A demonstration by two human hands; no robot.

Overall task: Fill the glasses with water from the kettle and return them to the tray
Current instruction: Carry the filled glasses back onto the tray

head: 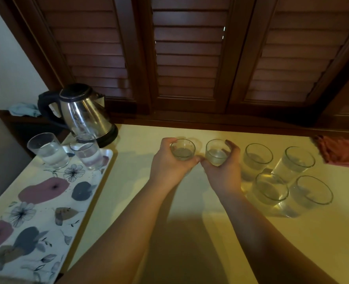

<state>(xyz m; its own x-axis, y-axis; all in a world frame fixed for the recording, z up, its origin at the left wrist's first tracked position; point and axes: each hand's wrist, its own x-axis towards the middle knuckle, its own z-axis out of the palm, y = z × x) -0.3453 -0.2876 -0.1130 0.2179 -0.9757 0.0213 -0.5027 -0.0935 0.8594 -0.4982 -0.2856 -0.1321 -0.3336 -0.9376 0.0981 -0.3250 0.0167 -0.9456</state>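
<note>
Head view shows two hands, each wrapped around a glass of water on the yellow table (190, 232). The left hand (169, 162) grips one glass (182, 150); the right hand (222, 169) grips another glass (216, 151) just beside it. The kettle (83, 113) stands behind the flowery tray (36, 212), which holds two full glasses (51, 150). Four more glasses (282, 177) sit to the right.
</note>
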